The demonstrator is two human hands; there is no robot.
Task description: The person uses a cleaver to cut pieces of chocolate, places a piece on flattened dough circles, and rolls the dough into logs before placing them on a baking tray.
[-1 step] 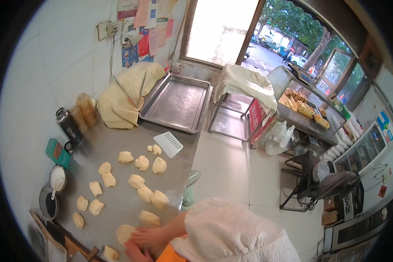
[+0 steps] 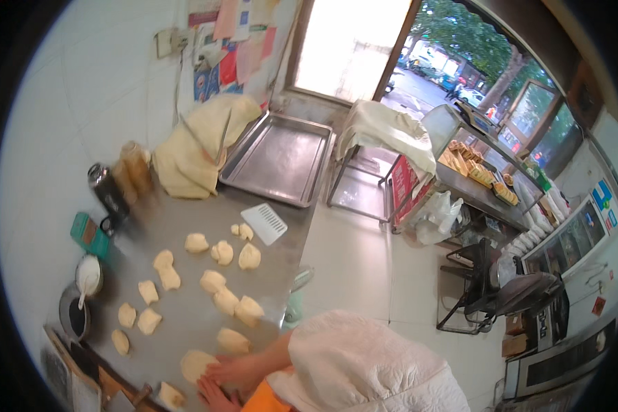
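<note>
A flattened round of pale dough (image 2: 194,366) lies on the metal worktop (image 2: 206,213) near the lower edge. My right hand (image 2: 235,371) rests with outstretched fingers on its right edge. Just below, my left hand (image 2: 216,397) also reaches toward the round with its fingers spread, its wrist cut off by the frame. A plump dough piece (image 2: 233,340) sits just above my right hand, and another dough piece (image 2: 171,396) is to the left of my left hand. Several more dough pieces (image 2: 211,282) are scattered farther up the worktop, some touching each other.
A white slotted scraper (image 2: 264,224) lies beside an empty metal tray (image 2: 278,158). Yellowish cloth (image 2: 199,151) covers something at the back. Along the wall stand a dark flask (image 2: 107,190), a green box (image 2: 89,235) and a bowl of white stuff with a spoon (image 2: 89,273). A knife handle (image 2: 143,393) shows lower left.
The whole view has shifted slightly. My fingers show a little more clearly at the edge of the dough round; the other pieces keep their places.
</note>
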